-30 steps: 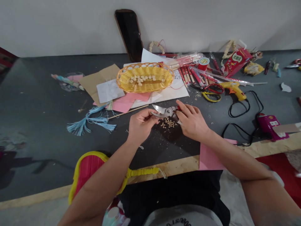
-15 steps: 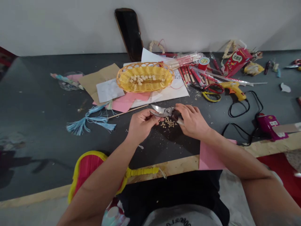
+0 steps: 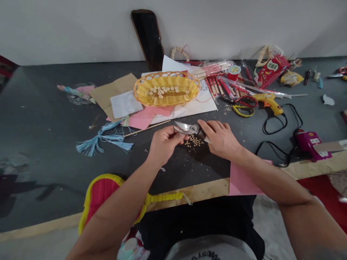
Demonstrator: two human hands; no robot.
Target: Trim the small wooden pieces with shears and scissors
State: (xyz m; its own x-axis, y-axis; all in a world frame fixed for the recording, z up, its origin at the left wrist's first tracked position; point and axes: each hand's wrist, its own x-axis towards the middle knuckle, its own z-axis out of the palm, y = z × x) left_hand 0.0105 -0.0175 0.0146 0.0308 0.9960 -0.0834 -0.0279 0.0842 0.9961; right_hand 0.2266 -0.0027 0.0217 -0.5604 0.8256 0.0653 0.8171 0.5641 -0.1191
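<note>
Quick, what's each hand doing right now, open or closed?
Left hand: closed in a pinch at the cutting end of the pruning shears; anything pinched is too small to tell.
Right hand: closed, holding the pruning shears by the handles.

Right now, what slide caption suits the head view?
Right hand grips pruning shears, left hand at their blades, near small pale pieces on a dark table.

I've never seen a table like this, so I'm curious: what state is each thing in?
Clippers: open
Right grip: closed on the clippers
Left grip: at the clippers' tips, hold unclear
Basket: upright, holding pale pieces
Phone: leaning against the wall, dark
Spool: standing upright
Glue gun: lying on its side
Blue tassels: lying spread out
Tan bits: loosely scattered
</note>
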